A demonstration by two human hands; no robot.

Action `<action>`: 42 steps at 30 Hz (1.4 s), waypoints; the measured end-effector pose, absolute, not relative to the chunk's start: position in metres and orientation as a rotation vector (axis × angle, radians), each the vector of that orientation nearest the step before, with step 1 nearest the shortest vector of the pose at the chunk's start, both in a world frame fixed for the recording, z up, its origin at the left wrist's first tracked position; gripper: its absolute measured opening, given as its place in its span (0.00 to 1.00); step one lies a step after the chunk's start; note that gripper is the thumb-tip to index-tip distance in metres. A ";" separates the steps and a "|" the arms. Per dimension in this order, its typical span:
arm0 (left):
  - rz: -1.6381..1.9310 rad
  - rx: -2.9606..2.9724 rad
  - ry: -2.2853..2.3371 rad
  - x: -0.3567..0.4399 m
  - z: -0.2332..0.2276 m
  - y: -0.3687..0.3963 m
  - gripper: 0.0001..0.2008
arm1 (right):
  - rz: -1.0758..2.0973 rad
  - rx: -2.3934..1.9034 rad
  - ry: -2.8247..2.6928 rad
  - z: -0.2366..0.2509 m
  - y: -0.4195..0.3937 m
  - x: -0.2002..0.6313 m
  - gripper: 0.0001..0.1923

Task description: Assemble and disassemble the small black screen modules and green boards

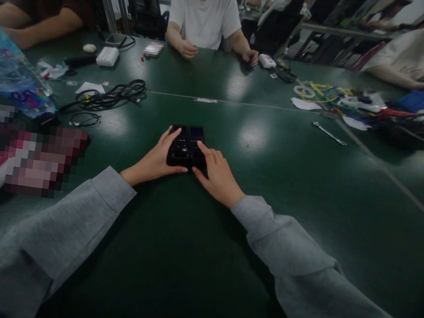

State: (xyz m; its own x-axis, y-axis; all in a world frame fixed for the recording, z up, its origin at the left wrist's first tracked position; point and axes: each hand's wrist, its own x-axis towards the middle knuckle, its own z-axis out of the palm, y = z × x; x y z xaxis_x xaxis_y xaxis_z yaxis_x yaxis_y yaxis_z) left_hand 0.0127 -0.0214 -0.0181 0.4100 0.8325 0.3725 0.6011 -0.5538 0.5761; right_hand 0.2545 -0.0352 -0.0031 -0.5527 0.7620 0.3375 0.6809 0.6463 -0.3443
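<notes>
Clasping a black device (185,150) on the green table (189,261), with left hand (157,155) half-closed on its left side, with right hand (221,175) half-closed on its right, short of cables (112,96) at far left.

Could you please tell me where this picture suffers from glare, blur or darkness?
Head view: pale glare patches on the green tabletop; head view: the cable pile at the right looks stretched and soft; head view: black shade covers the upper right corner; head view: the black device between the left hand and right hand is dark, its small markings unreadable.
</notes>
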 end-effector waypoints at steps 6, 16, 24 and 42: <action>0.892 2.347 1.201 0.011 -0.018 -0.021 0.60 | 0.229 -1.128 -2.408 -0.004 -0.035 0.254 0.35; 0.874 2.314 1.253 0.015 -0.016 -0.024 0.58 | 0.223 -1.117 -2.403 -0.004 -0.035 0.254 0.36; 0.845 2.315 1.264 0.016 -0.012 -0.027 0.56 | 0.217 -1.116 -2.407 -0.004 -0.035 0.254 0.35; 0.808 2.301 1.294 0.017 -0.011 -0.028 0.56 | 0.216 -1.111 -2.411 -0.005 -0.034 0.254 0.35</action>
State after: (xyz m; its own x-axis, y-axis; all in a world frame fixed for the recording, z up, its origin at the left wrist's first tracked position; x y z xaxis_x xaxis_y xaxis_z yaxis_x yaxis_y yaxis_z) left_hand 0.0174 -0.0283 -0.0110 0.4112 0.8621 0.2962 0.6445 -0.5047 0.5744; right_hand 0.2540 -0.0343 -0.0046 -0.5593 0.7501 0.3528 0.6756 0.6591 -0.3304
